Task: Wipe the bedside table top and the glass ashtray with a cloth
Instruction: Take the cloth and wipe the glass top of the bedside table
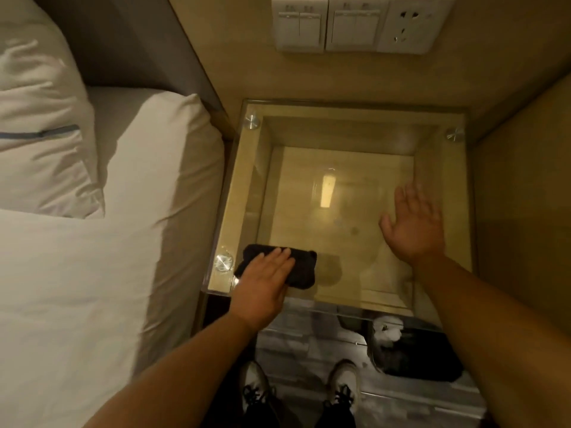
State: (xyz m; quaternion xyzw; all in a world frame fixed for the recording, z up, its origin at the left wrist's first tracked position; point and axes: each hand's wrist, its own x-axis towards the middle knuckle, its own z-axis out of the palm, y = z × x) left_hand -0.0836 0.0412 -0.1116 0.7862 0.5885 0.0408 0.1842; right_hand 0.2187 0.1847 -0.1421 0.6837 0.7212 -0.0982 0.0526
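Left hand (262, 282) lay flat, pressing dark cloth (278, 267) on tabletop (355, 242); unwiped glass stretched rightward toward right hand (412, 223), splayed flat, holding nothing.

Bed (92, 288) with white sheet and pillows (40, 125) fills the left side; grey padded headboard (139, 41) rises behind the pillows. Right of the bed, tan wood-panel wall (234, 63) carries two white switch plates (327, 23) and a socket (411, 23). Below the bed's near right corner, pale grey-streaked floor (293, 347) with a dark mat (423, 356); warm dim light.
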